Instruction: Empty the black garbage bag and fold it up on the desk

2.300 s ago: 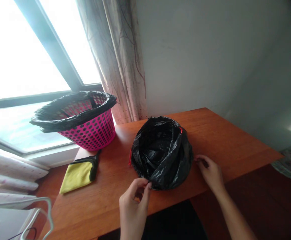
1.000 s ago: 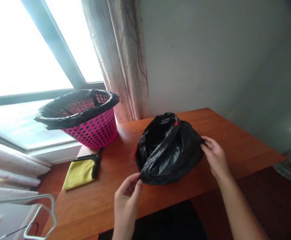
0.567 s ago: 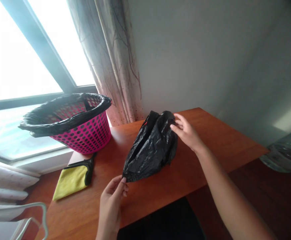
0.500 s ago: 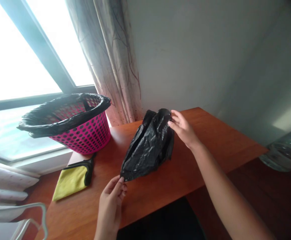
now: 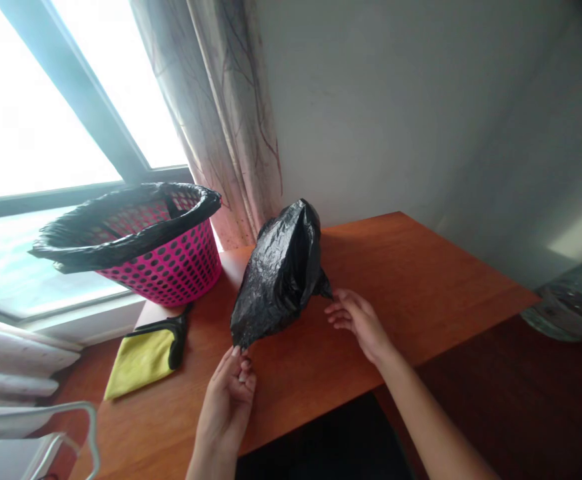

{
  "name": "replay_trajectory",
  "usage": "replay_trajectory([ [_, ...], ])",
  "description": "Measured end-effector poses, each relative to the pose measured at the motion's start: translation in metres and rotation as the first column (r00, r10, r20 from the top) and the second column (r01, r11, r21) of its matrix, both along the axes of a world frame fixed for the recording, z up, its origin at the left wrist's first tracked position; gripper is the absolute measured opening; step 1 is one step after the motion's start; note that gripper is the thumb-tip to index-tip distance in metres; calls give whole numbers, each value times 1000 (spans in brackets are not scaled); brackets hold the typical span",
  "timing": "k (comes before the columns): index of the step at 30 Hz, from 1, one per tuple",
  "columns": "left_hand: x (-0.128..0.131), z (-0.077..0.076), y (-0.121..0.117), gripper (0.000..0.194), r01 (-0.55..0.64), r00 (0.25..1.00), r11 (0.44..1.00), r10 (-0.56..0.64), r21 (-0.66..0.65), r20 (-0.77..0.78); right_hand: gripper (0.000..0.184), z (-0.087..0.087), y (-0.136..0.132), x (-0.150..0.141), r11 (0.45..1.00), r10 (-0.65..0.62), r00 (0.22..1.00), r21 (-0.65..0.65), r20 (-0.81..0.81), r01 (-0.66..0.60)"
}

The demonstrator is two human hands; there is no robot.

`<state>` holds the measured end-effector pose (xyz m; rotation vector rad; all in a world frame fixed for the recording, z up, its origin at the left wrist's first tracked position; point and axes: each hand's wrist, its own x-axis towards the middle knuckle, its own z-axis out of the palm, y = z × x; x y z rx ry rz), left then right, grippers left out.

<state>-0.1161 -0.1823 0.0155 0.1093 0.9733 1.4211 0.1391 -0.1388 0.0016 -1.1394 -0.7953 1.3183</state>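
Note:
A crumpled black plastic bag stands bunched up on the wooden table, its top leaning toward the curtain. My left hand pinches the bag's lower near corner between fingertips. My right hand rests low over the table just right of the bag, fingers loosely apart, its fingertips beside the bag's right corner without gripping it.
A pink perforated basket lined with a black bag sits at the table's back left by the window. A yellow cloth with a black edge lies in front of it. A curtain hangs behind. White wire rack at lower left.
The bag went from an open round shape to a folded, upright bunch. My right hand swept its side across, then let go and dropped to the table; my left kept its pinch.

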Motion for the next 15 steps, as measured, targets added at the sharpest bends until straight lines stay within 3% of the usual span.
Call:
replay_trajectory([
  [4, 0, -1, -1, 13, 14, 1000, 1000, -14, 2, -5, 29, 7, 3, -12, 999, -25, 976, -51, -217, 14],
  [15, -2, 0, 3, 15, -22, 1000, 1000, 22, 12, -14, 30, 10, 4, 8, 997, -70, 990, -41, -125, 65],
])
